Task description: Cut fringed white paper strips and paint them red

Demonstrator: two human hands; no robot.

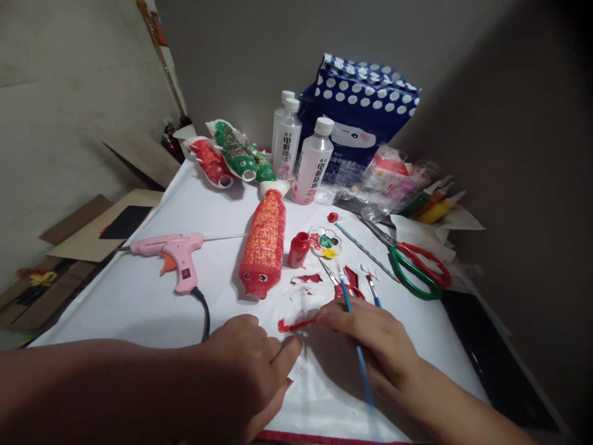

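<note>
— What have we got in our right hand?
— We're pinching a blue paintbrush over the red-painted scrap. Our left hand, fingers curled, presses down beside it.

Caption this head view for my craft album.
Right hand with blue paintbrush paints a red paper strip, left hand steadying it.

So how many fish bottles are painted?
3: a big red fish bottle in the middle of the table, a small red one at the back left, and a green one beside it. More may be hidden.
</note>
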